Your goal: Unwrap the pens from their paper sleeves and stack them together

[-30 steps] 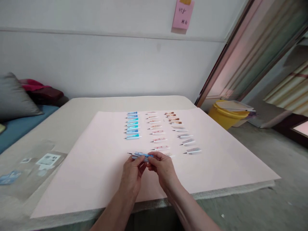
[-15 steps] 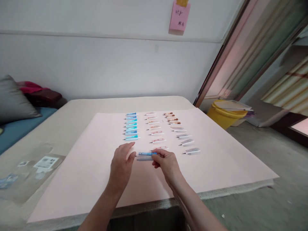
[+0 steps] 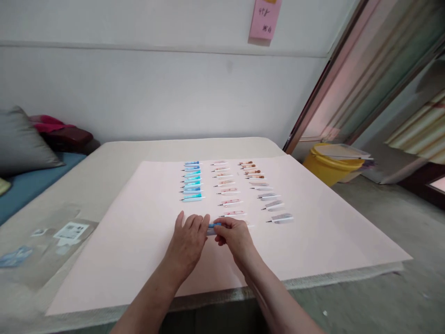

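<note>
My right hand [image 3: 237, 236] pinches the pen [image 3: 212, 226], its long axis running sideways toward my left hand [image 3: 187, 239], whose grip I can't tell.

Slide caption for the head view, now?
Right hand pinching a blue pen, partly hidden by the left hand, over a pink sheet bearing three columns of pens.

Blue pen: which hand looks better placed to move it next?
Probably the right hand: it pinches the blue pen near one end, while the left hand blocks the rest from view, any grip hidden.
</note>
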`<state>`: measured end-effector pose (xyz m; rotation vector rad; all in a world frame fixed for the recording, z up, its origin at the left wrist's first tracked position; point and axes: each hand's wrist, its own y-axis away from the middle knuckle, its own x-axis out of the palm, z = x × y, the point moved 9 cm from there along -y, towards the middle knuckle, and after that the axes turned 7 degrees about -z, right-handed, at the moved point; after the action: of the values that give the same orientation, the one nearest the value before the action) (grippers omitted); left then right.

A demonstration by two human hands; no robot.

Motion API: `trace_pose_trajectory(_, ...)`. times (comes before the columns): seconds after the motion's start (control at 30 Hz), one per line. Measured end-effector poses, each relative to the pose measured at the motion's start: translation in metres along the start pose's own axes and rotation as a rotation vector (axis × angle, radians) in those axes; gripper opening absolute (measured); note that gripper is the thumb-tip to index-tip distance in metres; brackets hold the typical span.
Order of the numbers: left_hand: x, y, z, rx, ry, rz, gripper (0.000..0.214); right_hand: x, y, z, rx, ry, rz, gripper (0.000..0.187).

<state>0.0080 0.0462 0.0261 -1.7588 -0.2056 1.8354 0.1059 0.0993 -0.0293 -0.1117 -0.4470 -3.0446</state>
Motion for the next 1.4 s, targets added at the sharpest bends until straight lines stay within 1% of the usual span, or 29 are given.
trace_pose_trajectory(0.17, -0.004, 0.002, -0.006, 0.043, -0.115, -0.138, 0.038, 0.006, -0.004, -0.018, 0.18, -0.154, -0.014, 0.015)
trace_pose_trajectory(0.23, -0.004, 0.004, -0.01, 0.058, -0.126, -0.188, 0.035, 0.008, -0.006, -0.022, 0.21, -0.176, -0.014, 0.016)
trace_pose_trajectory(0.3, 0.0, 0.007, -0.012, 0.056, -0.126, -0.204, 0.033, 0.01, -0.006, -0.024, 0.213, -0.179, -0.009, 0.016)
trace_pose_trajectory(0.37, 0.009, 0.009, -0.014, 0.048, -0.111, -0.17, 0.033, 0.012, -0.005, -0.025, 0.211, -0.173, -0.007, 0.016)
trace_pose_trajectory(0.43, 0.02, 0.011, -0.013, 0.023, -0.08, -0.094, 0.034, 0.013, -0.004, -0.026, 0.2, -0.156, -0.004, 0.014)
trace_pose_trajectory(0.5, 0.032, 0.014, -0.01, -0.025, -0.032, -0.012, 0.036, 0.013, -0.005, -0.026, 0.178, -0.13, -0.001, 0.012)
trace_pose_trajectory(0.57, 0.038, 0.016, -0.008, -0.077, 0.027, 0.041, 0.038, 0.014, -0.007, -0.025, 0.144, -0.097, 0.006, 0.01)
trace_pose_trajectory(0.67, 0.04, 0.018, -0.004, -0.131, 0.125, 0.096, 0.04, 0.017, -0.011, -0.021, 0.068, -0.032, 0.027, 0.009)
trace_pose_trajectory(0.77, 0.039, 0.02, 0.005, -0.176, 0.231, 0.187, 0.04, 0.022, -0.014, -0.018, -0.017, 0.046, 0.061, 0.011)
trace_pose_trajectory(0.9, 0.042, 0.019, 0.019, -0.172, 0.262, 0.306, 0.036, 0.028, -0.015, -0.015, -0.117, 0.136, 0.08, 0.016)
trace_pose_trajectory(1.0, 0.052, 0.02, 0.026, -0.18, 0.281, 0.371, 0.038, 0.031, -0.018, -0.015, -0.17, 0.167, 0.085, 0.019)
trace_pose_trajectory(1.1, 0.061, 0.024, 0.031, -0.212, 0.284, 0.382, 0.039, 0.035, -0.022, -0.019, -0.194, 0.187, 0.096, 0.021)
trace_pose_trajectory(1.17, 0.065, 0.026, 0.032, -0.218, 0.289, 0.361, 0.038, 0.038, -0.024, -0.022, -0.207, 0.206, 0.103, 0.022)
trace_pose_trajectory(1.3, 0.074, 0.028, 0.032, -0.189, 0.287, 0.319, 0.036, 0.04, -0.026, -0.028, -0.234, 0.278, 0.098, 0.024)
trace_pose_trajectory(1.4, 0.084, 0.027, 0.033, -0.157, 0.234, 0.304, 0.034, 0.039, -0.025, -0.027, -0.257, 0.363, 0.079, 0.026)
